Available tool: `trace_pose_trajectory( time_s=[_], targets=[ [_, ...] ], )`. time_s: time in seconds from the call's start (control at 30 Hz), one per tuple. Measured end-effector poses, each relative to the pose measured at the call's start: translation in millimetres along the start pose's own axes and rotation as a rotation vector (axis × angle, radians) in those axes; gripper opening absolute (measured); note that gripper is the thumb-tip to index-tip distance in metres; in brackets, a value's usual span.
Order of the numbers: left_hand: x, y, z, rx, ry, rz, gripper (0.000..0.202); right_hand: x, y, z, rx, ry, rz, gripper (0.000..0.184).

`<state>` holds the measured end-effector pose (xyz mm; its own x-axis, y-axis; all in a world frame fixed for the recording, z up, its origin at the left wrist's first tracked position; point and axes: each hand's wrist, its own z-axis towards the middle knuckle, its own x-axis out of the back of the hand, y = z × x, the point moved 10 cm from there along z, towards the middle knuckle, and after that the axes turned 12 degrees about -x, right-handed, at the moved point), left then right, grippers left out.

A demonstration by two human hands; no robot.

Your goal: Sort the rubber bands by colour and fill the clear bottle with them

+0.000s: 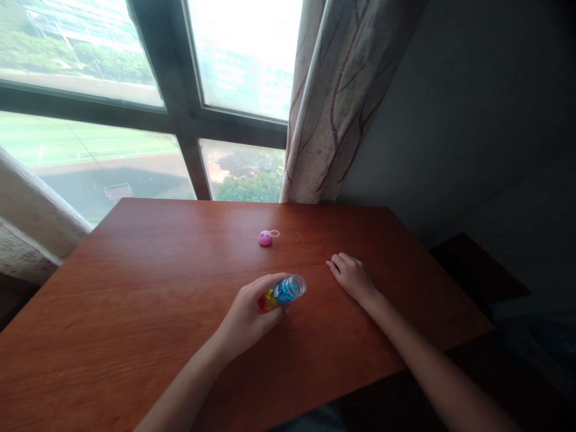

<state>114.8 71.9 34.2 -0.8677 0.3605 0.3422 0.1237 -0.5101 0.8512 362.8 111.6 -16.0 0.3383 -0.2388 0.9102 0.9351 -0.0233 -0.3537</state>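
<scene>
In my left hand (252, 306) is a small clear bottle (294, 287), tilted with its uncapped mouth toward the right. Blue, yellow and red bits show through its wall; what exactly they are I cannot make out. My fingers and thumb wrap round its body and hide its lower end. On the tabletop to the right rests my right hand (353, 276), fingers loosely curled, with nothing visible in them. Beyond both hands a round pink cap (265, 238) with a thin loop lies on the table, touched by neither hand.
The brown wooden table (148, 270) reaches to the window (180, 90) at the back. A patterned curtain (333, 108) hangs behind the table, and another curtain (36, 210) is at the left. The table's front edge runs below my forearms. A dark wall is on the right.
</scene>
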Motion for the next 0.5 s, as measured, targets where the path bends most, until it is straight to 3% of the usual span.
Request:
trace_pose_trajectory(
  time_s=[0.23, 0.4, 0.5],
  targets=[
    [-2.4, 0, 0, -0.012, -0.021, 0.028, 0.039, 12, 22, 3, -0.175, 0.073, 0.36, 0.042],
    [-6.7, 2, -1, -0.024, -0.063, 0.03, 0.039, 22, 55, 5, -0.381, 0.167, 0.753, 0.05],
    [-8.1, 0, -2, -0.022, -0.066, 0.024, 0.038, 22, 64, 4, -0.471, 0.156, 1.014, 0.05]
  ],
)
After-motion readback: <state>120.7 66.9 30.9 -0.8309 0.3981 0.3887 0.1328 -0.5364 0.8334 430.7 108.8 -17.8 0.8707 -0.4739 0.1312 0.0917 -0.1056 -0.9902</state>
